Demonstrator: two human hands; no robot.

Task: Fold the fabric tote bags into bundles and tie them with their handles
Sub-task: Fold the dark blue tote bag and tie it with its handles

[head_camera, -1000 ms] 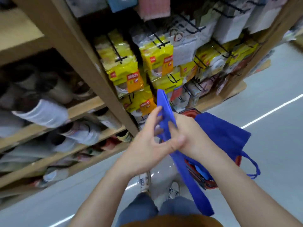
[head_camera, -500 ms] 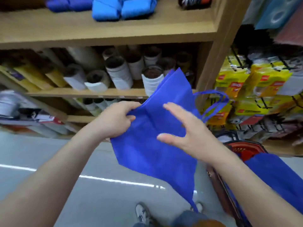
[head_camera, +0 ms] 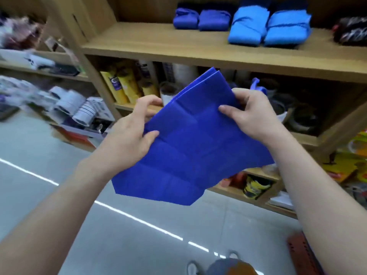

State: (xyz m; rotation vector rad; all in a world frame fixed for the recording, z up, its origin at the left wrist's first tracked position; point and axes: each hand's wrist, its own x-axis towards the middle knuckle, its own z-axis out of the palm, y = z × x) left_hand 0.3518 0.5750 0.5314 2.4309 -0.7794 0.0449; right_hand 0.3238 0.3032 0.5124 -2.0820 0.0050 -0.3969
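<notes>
A dark blue fabric tote bag [head_camera: 190, 147] is held flat in the air between both hands, creased and tilted, its far corner pointing up at the shelf. My left hand [head_camera: 133, 133] grips its left edge, thumb on top and fingers curled behind. My right hand [head_camera: 252, 114] pinches the upper right edge, thumb on the front face. A bit of blue handle [head_camera: 256, 86] shows behind my right hand. On the upper shelf lie two dark blue tied bundles [head_camera: 200, 18] and two light blue bundles [head_camera: 268, 28].
A wooden shelf unit [head_camera: 198, 50] stands right in front, with rolls and yellow packets [head_camera: 123, 84] on the lower level. Grey floor [head_camera: 99, 235] with a white line lies below. A red basket edge [head_camera: 301, 253] shows at lower right, my shoes [head_camera: 198, 264] at the bottom.
The view swung up and left to the shelf. The bag was lifted and spread flat; my right hand, open over it half a second ago, now pinches its upper right edge.
</notes>
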